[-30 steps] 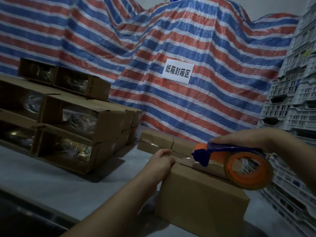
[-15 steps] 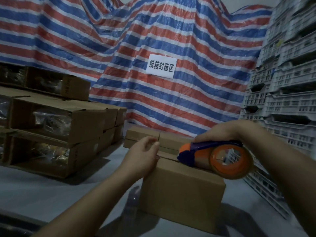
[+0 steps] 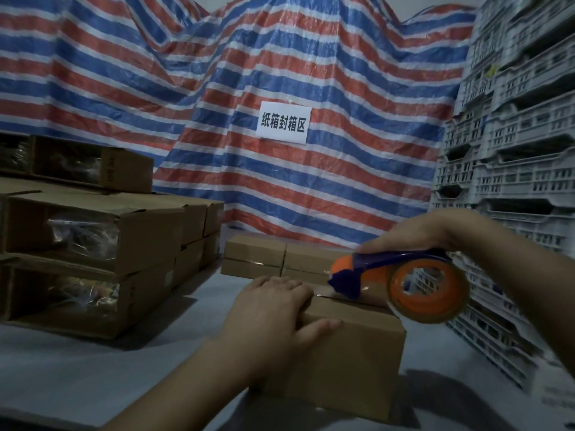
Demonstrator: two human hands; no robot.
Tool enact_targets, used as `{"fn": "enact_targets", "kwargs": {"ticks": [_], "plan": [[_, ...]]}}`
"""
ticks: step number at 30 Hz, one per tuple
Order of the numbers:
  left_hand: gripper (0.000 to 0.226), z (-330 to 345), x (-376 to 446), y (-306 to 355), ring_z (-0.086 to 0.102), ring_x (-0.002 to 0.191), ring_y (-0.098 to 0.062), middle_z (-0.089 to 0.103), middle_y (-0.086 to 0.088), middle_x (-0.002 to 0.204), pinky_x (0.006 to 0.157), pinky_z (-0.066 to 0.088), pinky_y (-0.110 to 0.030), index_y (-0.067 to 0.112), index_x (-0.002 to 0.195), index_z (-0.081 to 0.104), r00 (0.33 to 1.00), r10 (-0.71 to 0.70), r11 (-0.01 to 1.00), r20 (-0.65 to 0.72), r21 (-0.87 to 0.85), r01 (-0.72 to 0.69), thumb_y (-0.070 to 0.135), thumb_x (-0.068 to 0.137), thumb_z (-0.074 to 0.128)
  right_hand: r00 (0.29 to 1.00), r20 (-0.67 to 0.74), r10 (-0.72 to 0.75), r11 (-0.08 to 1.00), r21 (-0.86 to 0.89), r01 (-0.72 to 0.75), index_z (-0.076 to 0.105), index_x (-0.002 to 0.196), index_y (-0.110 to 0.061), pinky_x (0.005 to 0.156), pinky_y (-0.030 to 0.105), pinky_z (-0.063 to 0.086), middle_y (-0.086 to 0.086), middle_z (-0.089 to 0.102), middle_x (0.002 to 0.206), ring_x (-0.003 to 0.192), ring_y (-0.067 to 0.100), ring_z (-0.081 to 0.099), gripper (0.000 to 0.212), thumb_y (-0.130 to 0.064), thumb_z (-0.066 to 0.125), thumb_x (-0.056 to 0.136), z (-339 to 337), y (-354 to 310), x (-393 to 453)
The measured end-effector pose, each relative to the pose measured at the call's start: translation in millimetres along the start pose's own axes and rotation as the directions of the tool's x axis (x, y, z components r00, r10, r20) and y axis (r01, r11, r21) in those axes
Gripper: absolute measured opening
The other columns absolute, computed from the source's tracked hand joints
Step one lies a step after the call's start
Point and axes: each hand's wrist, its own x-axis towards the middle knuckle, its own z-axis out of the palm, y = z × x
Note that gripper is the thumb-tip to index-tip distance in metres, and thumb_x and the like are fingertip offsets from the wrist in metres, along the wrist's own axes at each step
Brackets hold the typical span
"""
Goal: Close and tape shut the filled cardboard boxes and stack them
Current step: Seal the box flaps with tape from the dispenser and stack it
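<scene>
A closed brown cardboard box [image 3: 351, 362] stands in front of me on the grey surface. My left hand [image 3: 273, 312] lies flat on its top left corner, thumb down over the front face. My right hand [image 3: 417, 231] grips an orange and dark blue tape dispenser [image 3: 401, 281] whose front edge rests on the box top near the seam, just right of my left fingers. Behind it lie taped, closed boxes [image 3: 280, 259] side by side.
A pile of open-fronted cardboard boxes [image 3: 93, 244] with plastic-wrapped contents fills the left. Stacked white plastic crates [image 3: 513, 150] rise on the right. A striped red, white and blue tarp [image 3: 280, 57] with a paper sign [image 3: 283, 123] hangs behind.
My left hand has spread flat over the box's top left corner. The dispenser stays pressed on the box top. The view has shifted right, and the boxes on the left sit nearer the frame edge.
</scene>
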Motion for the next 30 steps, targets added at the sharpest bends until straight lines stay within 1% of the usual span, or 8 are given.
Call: {"fn": "enact_targets", "kwargs": {"ticks": [3, 5, 10, 14, 17, 21, 24, 30], "plan": [[0.078, 3, 0, -2, 0.045, 0.127, -0.009, 0.054, 0.011, 0.137, 0.113, 0.023, -0.034, 0.035, 0.131, 0.052, 1.0, -0.003, 1.0, -0.005, -0.017, 0.003, 0.083, 0.081, 0.015, 0.999, 0.0, -0.034, 0.997, 0.07, 0.034, 0.062, 0.131, -0.012, 0.107, 0.046, 0.049, 0.018, 0.071, 0.121, 0.113, 0.04, 0.067, 0.113, -0.088, 0.076, 0.049, -8, 35, 1], [0.079, 5, -1, -3, 0.046, 0.125, -0.008, 0.056, 0.012, 0.133, 0.114, 0.022, -0.034, 0.035, 0.127, 0.053, 1.0, 0.01, 0.999, -0.02, -0.04, -0.011, 0.083, 0.079, 0.013, 0.999, -0.025, -0.036, 0.997, 0.073, 0.038, 0.056, 0.139, -0.014, 0.112, 0.056, 0.042, 0.022, 0.063, 0.134, 0.126, 0.045, 0.058, 0.117, -0.088, 0.075, 0.05, -9, 48, 4], [0.074, 6, 1, -4, 0.05, 0.114, -0.005, 0.059, 0.015, 0.119, 0.116, 0.02, -0.036, 0.037, 0.116, 0.055, 1.0, 0.024, 0.996, -0.002, -0.088, -0.024, 0.085, 0.076, 0.015, 0.997, -0.049, 0.066, 0.986, -0.151, -0.073, 0.071, 0.109, -0.019, 0.083, 0.031, 0.059, 0.003, 0.078, 0.089, 0.077, 0.017, 0.074, 0.109, -0.102, 0.058, 0.039, -1, 40, -1], [0.068, -2, 12, 5, 0.05, 0.09, -0.006, 0.057, 0.015, 0.094, 0.112, 0.026, -0.043, 0.035, 0.093, 0.053, 0.999, 0.018, 1.0, 0.048, 0.007, -0.019, 0.091, 0.075, 0.018, 0.985, -0.105, 0.135, 0.977, -0.152, -0.15, 0.07, 0.096, -0.02, 0.054, 0.021, 0.052, -0.003, 0.073, 0.065, 0.054, 0.01, 0.067, 0.075, -0.09, 0.056, 0.069, 0, 27, -9], [0.073, -6, 25, 24, 0.05, 0.09, -0.012, 0.058, 0.006, 0.097, 0.104, 0.036, -0.043, 0.03, 0.091, 0.052, 0.999, 0.005, 0.994, 0.051, 0.112, -0.011, 0.092, 0.075, 0.019, 0.984, -0.105, 0.144, 0.979, -0.132, -0.157, 0.069, 0.091, -0.021, 0.051, 0.019, 0.05, -0.004, 0.07, 0.061, 0.049, 0.01, 0.064, 0.07, -0.087, 0.056, 0.073, 2, 27, -11], [0.07, 1, 34, 55, 0.05, 0.096, -0.015, 0.058, 0.004, 0.111, 0.085, 0.042, -0.034, 0.028, 0.115, 0.053, 0.99, 0.072, 0.997, 0.12, -0.029, -0.069, 0.086, 0.081, 0.034, 0.99, -0.074, 0.12, 0.99, -0.066, -0.125, 0.071, 0.093, -0.021, 0.058, 0.022, 0.052, -0.002, 0.071, 0.068, 0.057, 0.013, 0.065, 0.07, -0.086, 0.057, 0.073, 6, 38, -11], [0.074, 10, 35, 65, 0.053, 0.105, -0.017, 0.058, 0.002, 0.118, 0.09, 0.046, -0.037, 0.025, 0.128, 0.048, 0.989, 0.088, 0.996, 0.118, -0.027, -0.085, 0.082, 0.083, 0.036, 0.993, -0.043, 0.11, 0.994, 0.009, -0.11, 0.071, 0.092, -0.018, 0.054, 0.019, 0.051, 0.0, 0.072, 0.069, 0.055, 0.013, 0.065, 0.069, -0.084, 0.056, 0.077, 11, 46, -10], [0.071, 14, 32, 62, 0.053, 0.109, -0.015, 0.058, 0.003, 0.122, 0.09, 0.042, -0.033, 0.025, 0.119, 0.053, 0.992, 0.106, 0.994, 0.076, 0.019, -0.107, 0.082, 0.085, 0.031, 0.999, 0.014, 0.035, 0.988, 0.148, -0.037, 0.069, 0.098, -0.014, 0.053, 0.02, 0.051, 0.002, 0.071, 0.07, 0.054, 0.012, 0.063, 0.071, -0.081, 0.052, 0.081, 21, 62, -13]]}}
